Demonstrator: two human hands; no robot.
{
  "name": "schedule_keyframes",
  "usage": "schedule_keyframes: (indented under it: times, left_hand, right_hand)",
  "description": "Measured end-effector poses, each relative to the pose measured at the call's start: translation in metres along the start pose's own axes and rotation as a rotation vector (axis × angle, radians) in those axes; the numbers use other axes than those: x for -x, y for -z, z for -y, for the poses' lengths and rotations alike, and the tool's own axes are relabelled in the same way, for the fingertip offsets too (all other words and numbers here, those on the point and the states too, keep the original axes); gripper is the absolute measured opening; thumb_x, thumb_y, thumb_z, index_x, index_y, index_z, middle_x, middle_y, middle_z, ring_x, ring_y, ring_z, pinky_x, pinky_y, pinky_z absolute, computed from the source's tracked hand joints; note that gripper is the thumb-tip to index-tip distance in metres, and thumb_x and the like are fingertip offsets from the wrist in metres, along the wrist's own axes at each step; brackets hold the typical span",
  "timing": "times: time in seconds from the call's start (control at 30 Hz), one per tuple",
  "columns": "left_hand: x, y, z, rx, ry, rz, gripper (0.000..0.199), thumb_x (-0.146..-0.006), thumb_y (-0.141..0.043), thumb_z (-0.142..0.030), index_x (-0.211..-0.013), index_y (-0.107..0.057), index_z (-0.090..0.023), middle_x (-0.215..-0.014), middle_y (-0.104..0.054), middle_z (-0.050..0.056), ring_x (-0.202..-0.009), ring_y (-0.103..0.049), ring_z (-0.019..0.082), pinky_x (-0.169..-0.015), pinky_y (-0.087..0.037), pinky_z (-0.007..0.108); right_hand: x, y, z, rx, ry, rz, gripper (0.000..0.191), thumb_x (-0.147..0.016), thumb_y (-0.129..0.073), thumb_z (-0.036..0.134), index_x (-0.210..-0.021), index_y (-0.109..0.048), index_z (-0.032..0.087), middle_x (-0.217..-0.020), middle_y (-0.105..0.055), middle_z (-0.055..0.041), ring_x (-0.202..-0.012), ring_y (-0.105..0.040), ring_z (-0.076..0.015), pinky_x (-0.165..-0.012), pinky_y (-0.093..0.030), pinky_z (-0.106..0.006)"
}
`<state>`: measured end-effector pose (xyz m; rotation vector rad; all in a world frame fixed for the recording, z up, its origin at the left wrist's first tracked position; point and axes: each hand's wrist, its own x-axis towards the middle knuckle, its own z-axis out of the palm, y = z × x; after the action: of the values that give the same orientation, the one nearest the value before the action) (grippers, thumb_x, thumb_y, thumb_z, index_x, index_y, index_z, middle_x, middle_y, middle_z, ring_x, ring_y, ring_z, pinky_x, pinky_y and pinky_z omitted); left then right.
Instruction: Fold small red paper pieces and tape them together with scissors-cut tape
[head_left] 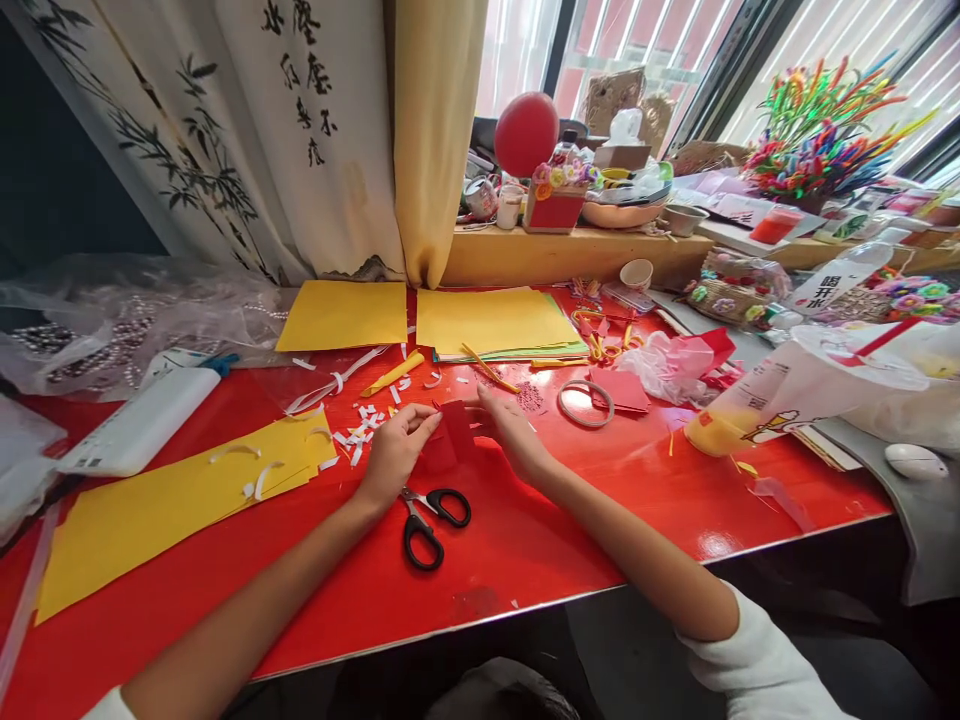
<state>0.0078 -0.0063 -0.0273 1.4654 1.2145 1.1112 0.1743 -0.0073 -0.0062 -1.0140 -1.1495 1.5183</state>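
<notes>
- Red paper (452, 445): over the table (517, 545), just beyond the scissors (432, 500).
- Left hand (394, 450): thumb and finger pinched on its left edge.
- Right hand (514, 430): at its right edge; grip cannot be told.
- Handling (judged): light, thin, easily creased; best held gently by opposite edges.

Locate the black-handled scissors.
In the head view, slightly left of centre, the scissors lie on the red table, beside the left hand, below the red paper.
</notes>
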Motion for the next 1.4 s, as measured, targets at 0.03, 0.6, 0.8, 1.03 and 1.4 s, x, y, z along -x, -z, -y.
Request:
schedule_keyframes:
  times: [0.03,0.6,0.8,1.03,1.4]
  left_hand:
    - [0.001,0.000,-0.001,-0.019,-0.006,0.005,0.031,-0.080,-0.057,-0.046,-0.088,-0.061,-0.016,-0.082,-0.067,0.003,-0.079,-0.062,0.015,-0.070,-0.047,0.023]
    - [0.007,-0.003,-0.009,-0.104,-0.058,0.012,0.027,-0.083,-0.055,-0.042,-0.086,-0.060,-0.016,-0.081,-0.065,0.001,-0.076,-0.059,0.012,-0.070,-0.044,0.021]
    - [0.006,-0.003,-0.007,-0.088,-0.040,-0.009,0.027,-0.083,-0.055,-0.043,-0.088,-0.060,-0.017,-0.074,-0.061,-0.001,-0.072,-0.057,0.012,-0.066,-0.043,0.020]
    - [0.002,-0.002,-0.004,-0.018,-0.024,-0.018,0.030,-0.082,-0.056,-0.044,-0.091,-0.062,-0.016,-0.080,-0.066,0.002,-0.072,-0.059,0.013,-0.064,-0.044,0.021]
    - [0.006,-0.003,-0.007,-0.092,-0.060,-0.003,0.027,-0.083,-0.054,-0.041,-0.093,-0.064,-0.018,-0.078,-0.065,0.000,-0.072,-0.058,0.012,-0.065,-0.043,0.021]
  right_hand:
    - [0.001,0.000,0.003,-0.025,-0.020,0.005,0.045,-0.084,-0.049,0.055,-0.091,-0.071,0.016,-0.091,-0.070,-0.0090,-0.082,-0.064,-0.0168,-0.072,-0.048,-0.027]
    - [0.004,0.005,0.009,0.298,0.007,0.104,0.030,-0.078,-0.060,0.022,-0.105,-0.070,0.015,-0.105,-0.071,-0.0067,-0.098,-0.065,-0.0218,-0.084,-0.049,-0.034]
    - [0.002,0.007,-0.003,0.610,0.306,0.036,0.035,-0.087,-0.048,0.024,-0.115,-0.067,0.017,-0.106,-0.071,-0.0060,-0.095,-0.065,-0.0203,-0.082,-0.049,-0.032]
    - [0.003,0.006,-0.001,0.770,0.460,0.143,0.037,-0.090,-0.047,0.029,-0.122,-0.063,0.019,-0.101,-0.070,-0.0082,-0.088,-0.065,-0.0187,-0.077,-0.047,-0.029]
    - [0.003,0.003,0.005,0.240,0.065,0.064,0.032,-0.075,-0.067,0.038,-0.102,-0.072,0.021,-0.106,-0.070,-0.0047,-0.105,-0.061,-0.0204,-0.088,-0.047,-0.031]
